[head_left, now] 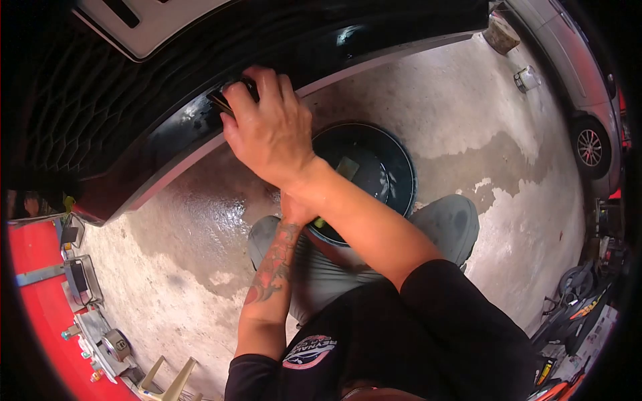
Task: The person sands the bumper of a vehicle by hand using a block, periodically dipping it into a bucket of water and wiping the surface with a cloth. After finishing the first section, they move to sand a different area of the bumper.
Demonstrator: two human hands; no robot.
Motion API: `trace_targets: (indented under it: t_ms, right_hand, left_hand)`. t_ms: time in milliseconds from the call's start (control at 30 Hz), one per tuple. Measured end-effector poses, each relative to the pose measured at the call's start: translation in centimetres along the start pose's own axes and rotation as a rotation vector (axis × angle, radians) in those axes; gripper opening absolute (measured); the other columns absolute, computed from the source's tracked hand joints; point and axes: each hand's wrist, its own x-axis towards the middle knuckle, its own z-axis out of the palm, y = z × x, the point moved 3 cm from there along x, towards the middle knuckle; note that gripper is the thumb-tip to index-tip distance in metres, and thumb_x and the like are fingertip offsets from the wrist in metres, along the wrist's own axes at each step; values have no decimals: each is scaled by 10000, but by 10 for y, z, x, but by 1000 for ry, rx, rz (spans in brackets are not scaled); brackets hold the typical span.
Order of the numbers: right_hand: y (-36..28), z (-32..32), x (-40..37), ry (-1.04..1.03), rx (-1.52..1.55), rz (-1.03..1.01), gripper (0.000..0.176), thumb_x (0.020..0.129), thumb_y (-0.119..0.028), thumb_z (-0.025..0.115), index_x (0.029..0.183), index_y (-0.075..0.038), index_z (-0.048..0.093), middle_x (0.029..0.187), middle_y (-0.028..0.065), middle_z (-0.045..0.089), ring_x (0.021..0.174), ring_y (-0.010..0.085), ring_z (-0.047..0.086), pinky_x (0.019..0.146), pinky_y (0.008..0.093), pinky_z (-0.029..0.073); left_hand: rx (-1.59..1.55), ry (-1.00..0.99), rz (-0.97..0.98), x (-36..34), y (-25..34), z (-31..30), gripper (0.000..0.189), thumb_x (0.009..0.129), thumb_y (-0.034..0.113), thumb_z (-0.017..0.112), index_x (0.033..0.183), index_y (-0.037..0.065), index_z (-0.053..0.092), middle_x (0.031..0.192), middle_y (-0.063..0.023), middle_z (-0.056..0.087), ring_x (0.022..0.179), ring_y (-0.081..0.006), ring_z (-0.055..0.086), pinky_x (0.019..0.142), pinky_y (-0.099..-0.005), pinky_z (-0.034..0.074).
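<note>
My right hand (271, 123) is curled over a small dark block (219, 100) and presses it against the glossy black lower edge of a car bumper (194, 113). The fingers cover most of the block. Beneath my right forearm, my left hand (298, 206) shows only near the wrist, its fingers hidden. Behind the arms stands a round black tub (409, 155) between my knees, with dark liquid in it. A flat grey-green piece (346, 167) lies in the tub, and a yellow-green bit (320, 222) shows beside my left wrist.
Wet patches mark the concrete floor (521, 234). A wooden block (501, 35) and a tin can (527, 79) stand at the upper right, near a parked car (595, 87). Tools and parts line the lower left, by a beige plastic stool (170, 384).
</note>
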Motion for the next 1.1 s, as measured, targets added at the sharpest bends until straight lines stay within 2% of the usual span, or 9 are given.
trace_targets:
  t_ms: [67,267,467,733,833,933,1000,1067,1100]
  right_hand:
    - [12,-9,1,-16,3,-4,331,792,-202,789,1082,-124,648,1213,174,587,1040,382,621,768,500,583]
    - [50,-27,4,40,-61,144,333,802,-206,789,1078,-121,623,1203,183,569,1042,417,607,777,517,575]
    - [-4,3,1,-42,43,-15,382,782,-216,815,1109,-128,640,1201,154,578,1054,385,618,799,496,577]
    - [52,-26,2,26,-25,123,343,804,-209,794,1093,-131,628,1181,173,569,1048,408,614,774,506,576]
    - [14,-8,1,-21,24,51,355,787,-197,808,1088,-117,638,1176,164,580,1057,385,618,782,483,573]
    - [-26,18,-2,-142,87,-59,365,763,-195,823,1080,-125,656,1196,138,592,1093,347,610,802,440,580]
    - [-9,3,5,-118,57,-138,315,768,-202,805,1053,-149,685,1188,105,625,1029,336,625,781,438,577]
    - [24,-23,7,-121,-47,-194,230,799,-210,757,1017,-164,700,1157,103,654,1000,335,631,737,441,571]
    - [48,-36,7,-128,-112,-197,256,792,-221,766,1040,-182,711,1177,92,660,997,330,632,754,440,568]
  left_hand:
    - [478,141,339,6,69,6,327,763,363,820,990,134,772,941,-88,764,837,-374,722,732,-473,580]
    - [479,134,360,8,105,6,232,809,340,775,856,116,737,839,-62,723,765,-323,716,691,-432,573]
    - [390,197,349,8,78,4,434,708,465,825,1006,153,777,1003,-105,767,850,-399,717,742,-484,580]
    - [504,116,359,9,104,6,229,822,342,763,846,116,737,860,-53,731,755,-317,715,692,-424,582]
    - [607,62,366,5,69,7,283,893,285,734,1129,128,718,1077,-60,748,937,-262,727,824,-393,572]
    - [-97,-123,109,14,31,11,391,902,296,717,1261,147,675,1180,-61,729,1093,-232,677,944,-409,527]
    - [635,66,338,10,71,7,546,709,474,847,1130,139,755,1122,-111,755,1080,-339,697,935,-495,538]
    - [505,100,351,6,109,3,239,799,333,783,907,120,767,891,-79,752,766,-355,718,724,-448,582]
    - [494,84,341,8,104,4,226,805,317,784,896,111,759,874,-83,739,767,-346,715,700,-432,580]
